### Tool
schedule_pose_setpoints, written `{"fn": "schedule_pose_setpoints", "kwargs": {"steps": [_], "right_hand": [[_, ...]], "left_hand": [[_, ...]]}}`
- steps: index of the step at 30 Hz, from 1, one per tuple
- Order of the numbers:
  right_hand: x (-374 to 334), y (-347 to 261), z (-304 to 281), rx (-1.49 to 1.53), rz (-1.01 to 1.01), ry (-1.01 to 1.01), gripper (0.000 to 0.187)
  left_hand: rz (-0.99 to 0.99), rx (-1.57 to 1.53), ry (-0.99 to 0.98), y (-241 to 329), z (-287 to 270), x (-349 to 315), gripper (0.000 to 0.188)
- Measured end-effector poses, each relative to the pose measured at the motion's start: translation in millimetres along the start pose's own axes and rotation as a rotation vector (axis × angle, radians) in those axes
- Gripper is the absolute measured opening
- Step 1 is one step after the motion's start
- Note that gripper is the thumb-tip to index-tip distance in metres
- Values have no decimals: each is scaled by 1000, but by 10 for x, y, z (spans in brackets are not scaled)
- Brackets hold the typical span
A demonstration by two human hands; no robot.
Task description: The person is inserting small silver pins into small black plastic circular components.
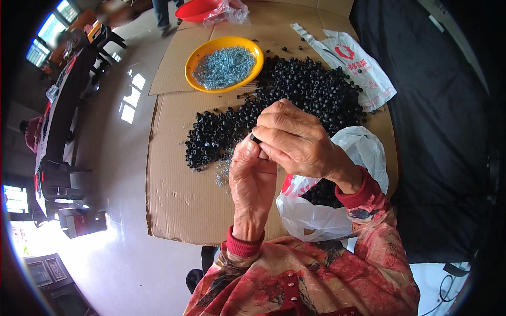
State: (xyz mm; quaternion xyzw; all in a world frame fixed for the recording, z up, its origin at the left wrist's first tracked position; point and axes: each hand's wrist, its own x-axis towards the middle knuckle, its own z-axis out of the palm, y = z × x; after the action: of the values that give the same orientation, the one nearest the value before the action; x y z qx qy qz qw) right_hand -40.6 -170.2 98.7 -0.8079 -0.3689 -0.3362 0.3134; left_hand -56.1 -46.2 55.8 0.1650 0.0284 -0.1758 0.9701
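My left hand (pixel 252 176) and my right hand (pixel 298 139) meet over the cardboard. Pinched between their fingertips is a small black plastic cap (pixel 255 138), mostly hidden by the fingers. Just beyond the hands spreads a wide heap of round black caps (pixel 311 84), some with their hollow ends up. Small clear pieces (pixel 224 171) lie scattered beside my left hand. Under my right forearm stands an open white plastic bag (pixel 311 221) with more black pieces inside.
A yellow bowl (pixel 188 66) filled with tiny clear bluish pieces sits at the far side of the cardboard (pixel 179 210). Behind it is a red basin (pixel 195 10) with clear plastic. A flat white bag (pixel 371 73) lies far right, beside black cloth (pixel 437 131).
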Motion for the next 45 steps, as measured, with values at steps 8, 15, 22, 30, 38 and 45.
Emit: {"fn": "schedule_pose_setpoints", "kwargs": {"steps": [8, 15, 22, 30, 38, 45], "right_hand": [[-50, 169, 2, -31, 51, -35, 21], [-157, 210, -192, -67, 199, -5, 22], [-224, 157, -168, -213, 6, -71, 26], [-547, 6, -636, -281, 153, -263, 14], [-1050, -324, -1018, -197, 628, -657, 19], [-719, 157, -232, -54, 302, -621, 9]], "left_hand": [[1, 10, -109, -14, -175, 119, 21], [-42, 81, -47, 11, -203, 108, 22], [4, 289, -111, -132, -94, 111, 16], [-37, 464, -75, -54, -125, 129, 19], [178, 430, 34, 372, -370, 180, 20], [175, 371, 9, 439, -408, 189, 19]]}}
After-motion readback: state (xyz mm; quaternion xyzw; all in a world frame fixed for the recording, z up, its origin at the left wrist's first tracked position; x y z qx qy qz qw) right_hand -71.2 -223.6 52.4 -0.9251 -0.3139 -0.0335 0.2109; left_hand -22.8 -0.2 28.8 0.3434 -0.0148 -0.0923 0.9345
